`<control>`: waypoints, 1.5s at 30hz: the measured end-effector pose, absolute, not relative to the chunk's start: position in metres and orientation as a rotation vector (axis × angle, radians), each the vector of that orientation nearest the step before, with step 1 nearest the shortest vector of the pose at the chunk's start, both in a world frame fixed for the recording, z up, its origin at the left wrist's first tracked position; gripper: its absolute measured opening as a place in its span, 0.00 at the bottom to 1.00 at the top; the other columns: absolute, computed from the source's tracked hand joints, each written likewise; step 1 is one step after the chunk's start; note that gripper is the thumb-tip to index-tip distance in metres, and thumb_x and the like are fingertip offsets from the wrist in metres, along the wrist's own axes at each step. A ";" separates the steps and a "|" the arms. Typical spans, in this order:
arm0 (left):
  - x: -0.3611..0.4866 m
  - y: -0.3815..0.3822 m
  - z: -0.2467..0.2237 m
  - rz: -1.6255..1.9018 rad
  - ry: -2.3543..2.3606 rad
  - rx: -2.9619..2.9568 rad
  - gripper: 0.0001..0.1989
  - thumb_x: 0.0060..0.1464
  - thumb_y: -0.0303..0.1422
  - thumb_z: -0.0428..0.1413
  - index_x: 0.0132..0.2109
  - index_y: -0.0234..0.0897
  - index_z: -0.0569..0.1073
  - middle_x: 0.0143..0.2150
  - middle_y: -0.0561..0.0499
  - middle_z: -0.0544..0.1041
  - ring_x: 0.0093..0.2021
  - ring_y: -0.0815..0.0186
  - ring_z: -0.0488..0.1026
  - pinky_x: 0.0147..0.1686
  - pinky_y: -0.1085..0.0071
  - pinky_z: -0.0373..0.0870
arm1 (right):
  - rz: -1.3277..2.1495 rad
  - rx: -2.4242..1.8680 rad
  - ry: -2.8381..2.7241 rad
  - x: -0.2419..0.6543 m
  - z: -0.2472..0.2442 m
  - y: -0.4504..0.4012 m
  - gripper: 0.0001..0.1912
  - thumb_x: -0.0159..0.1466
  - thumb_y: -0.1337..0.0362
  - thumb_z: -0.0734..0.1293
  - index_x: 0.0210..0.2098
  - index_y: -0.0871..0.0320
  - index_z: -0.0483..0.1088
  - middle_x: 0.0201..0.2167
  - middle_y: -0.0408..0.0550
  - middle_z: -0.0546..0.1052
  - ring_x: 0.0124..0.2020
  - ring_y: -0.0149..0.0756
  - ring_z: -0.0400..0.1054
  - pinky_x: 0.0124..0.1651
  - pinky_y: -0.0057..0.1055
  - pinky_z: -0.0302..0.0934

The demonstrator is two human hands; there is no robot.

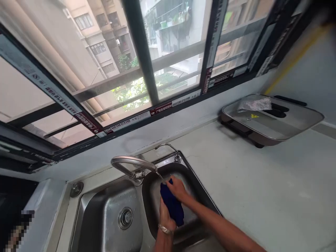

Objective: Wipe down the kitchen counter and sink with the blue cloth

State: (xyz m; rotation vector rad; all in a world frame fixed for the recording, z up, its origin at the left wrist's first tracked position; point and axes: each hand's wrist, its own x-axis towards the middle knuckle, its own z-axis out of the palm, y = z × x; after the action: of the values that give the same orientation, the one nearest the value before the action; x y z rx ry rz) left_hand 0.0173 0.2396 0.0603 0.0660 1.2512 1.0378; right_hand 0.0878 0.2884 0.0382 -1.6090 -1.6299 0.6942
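A dark blue cloth (173, 206) is held over the right basin (150, 206) of the steel sink, bunched and hanging down. My right hand (177, 189) grips its upper end, fingers closed. Wearing a bracelet at the wrist, my left hand (166, 214) is wrapped around the cloth's lower left side; its fingers are partly hidden behind the fabric. The curved faucet (135, 161) points at the top of the cloth, and a thin stream of water (160, 176) appears to run from its spout onto it.
The left basin (97, 213) has a round drain strainer (125, 217). A slim second tap (168, 145) stands at the sink's back corner. On the countertop (252, 182) to the right sits a lidded electric pan (275, 120) with a plastic-wrapped item on top. Windows (173, 63) line the back.
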 end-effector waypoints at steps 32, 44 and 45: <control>0.171 0.221 -0.005 0.477 1.242 2.679 0.29 0.59 0.32 0.53 0.67 0.42 0.60 0.69 0.40 0.63 0.68 0.46 0.60 0.59 0.41 0.71 | 0.266 -1.909 -1.895 0.309 0.022 0.376 0.19 0.69 0.62 0.52 0.49 0.58 0.71 0.52 0.62 0.73 0.49 0.46 0.66 0.54 0.46 0.56; 0.178 0.215 -0.011 0.570 1.317 2.662 0.25 0.58 0.23 0.50 0.62 0.39 0.67 0.63 0.40 0.71 0.65 0.51 0.66 0.60 0.46 0.73 | 0.363 -1.811 -2.161 0.319 0.022 0.316 0.18 0.70 0.59 0.52 0.34 0.55 0.71 0.37 0.53 0.76 0.42 0.40 0.67 0.49 0.40 0.56; 0.178 0.213 -0.009 0.542 1.316 2.687 0.28 0.57 0.22 0.50 0.65 0.39 0.64 0.66 0.40 0.67 0.67 0.51 0.63 0.60 0.46 0.73 | 0.321 -1.873 -2.095 0.315 0.024 0.339 0.18 0.70 0.60 0.51 0.38 0.57 0.70 0.42 0.57 0.75 0.46 0.44 0.66 0.51 0.43 0.55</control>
State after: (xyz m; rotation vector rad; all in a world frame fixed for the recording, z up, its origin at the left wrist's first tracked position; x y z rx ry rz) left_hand 0.1779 0.2125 -0.0088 2.6870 1.3162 0.5419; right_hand 0.3153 0.3394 0.0238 -1.8734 -2.0953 0.3206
